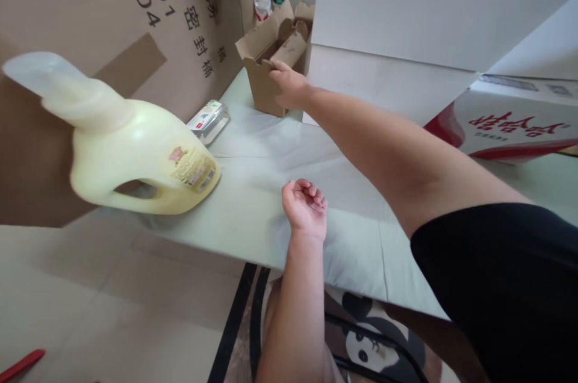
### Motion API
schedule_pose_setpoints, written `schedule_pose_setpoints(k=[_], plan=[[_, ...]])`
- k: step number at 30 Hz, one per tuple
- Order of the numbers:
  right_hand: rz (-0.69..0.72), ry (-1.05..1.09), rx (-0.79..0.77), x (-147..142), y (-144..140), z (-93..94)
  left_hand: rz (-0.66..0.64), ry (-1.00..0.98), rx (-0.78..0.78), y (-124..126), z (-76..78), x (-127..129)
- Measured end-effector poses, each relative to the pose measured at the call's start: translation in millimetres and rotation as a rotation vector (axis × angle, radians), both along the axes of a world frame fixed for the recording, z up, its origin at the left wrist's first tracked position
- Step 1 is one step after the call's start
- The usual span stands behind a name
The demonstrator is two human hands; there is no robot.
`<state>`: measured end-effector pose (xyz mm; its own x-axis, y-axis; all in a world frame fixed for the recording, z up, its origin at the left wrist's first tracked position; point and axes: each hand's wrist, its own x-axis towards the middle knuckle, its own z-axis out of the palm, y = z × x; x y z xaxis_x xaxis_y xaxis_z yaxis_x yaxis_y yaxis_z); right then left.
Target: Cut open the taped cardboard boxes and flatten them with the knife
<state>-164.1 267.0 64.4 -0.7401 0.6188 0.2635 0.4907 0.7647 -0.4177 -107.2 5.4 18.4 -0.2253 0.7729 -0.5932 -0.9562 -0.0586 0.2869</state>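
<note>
Stood along the left edge, a tall brown cardboard carton (90, 21) printed with black numbers and characters. Leaned at the right, a white carton with red lettering (510, 127). Lay on its side across the pale table (253, 214), a big yellow detergent jug (139, 160), spout up-left, handle underneath. Sat at the table's far end, a small open cardboard box (271, 61), flaps up. Reached far forward, right hand (289, 85), fingers pressed together on the box's near flap and front wall. Rested on the table near the front edge, left hand (306, 205), fingers curled loosely into the palm, holding nothing. Lay beside the jug, a small clear packet (208, 121).
</note>
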Motion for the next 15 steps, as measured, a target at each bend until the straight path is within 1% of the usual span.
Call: schedule_pose_setpoints(k=[1, 3, 5, 6, 8, 10, 12, 13, 15], plan=[[0.004, -0.018, 0.019, -2.2, -1.9, -1.5, 0.006, 0.017, -0.003, -0.3, 0.0, -2.6], [0.002, -0.052, 0.026, 3.4, -15.6, -4.3, 0.024, 0.075, -0.016, -1.3, -1.5, -6.6], [0.013, -0.01, 0.035, 21.8, -39.1, -6.8, 0.088, 0.177, -0.054, -2.5, -5.9, -10.0], [0.02, 0.022, 0.043, 35.7, -53.3, -7.7, 0.153, 0.25, -0.082, -3.0, -9.1, -11.9], [0.039, 0.11, 0.069, 72.6, -84.8, -8.6, 0.32, 0.429, -0.142, -3.9, -17.0, -17.5], [0.062, 0.228, 0.114, 119.5, -119.7, -9.2, 0.462, 0.615, -0.177, -5.2, -24.7, -25.3], [0.059, 0.299, 0.172, 172.3, -156.9, -11.4, 0.533, 0.743, -0.22, -7.4, -29.3, -33.4], [0.036, 0.324, 0.198, 199.5, -175.9, -13.7, 0.579, 0.791, -0.237, -8.7, -30.0, -36.3], [-0.058, 0.414, 0.267, 252.1, -213.9, -20.4, 0.606, 0.853, -0.183, -10.7, -28.1, -37.6]])
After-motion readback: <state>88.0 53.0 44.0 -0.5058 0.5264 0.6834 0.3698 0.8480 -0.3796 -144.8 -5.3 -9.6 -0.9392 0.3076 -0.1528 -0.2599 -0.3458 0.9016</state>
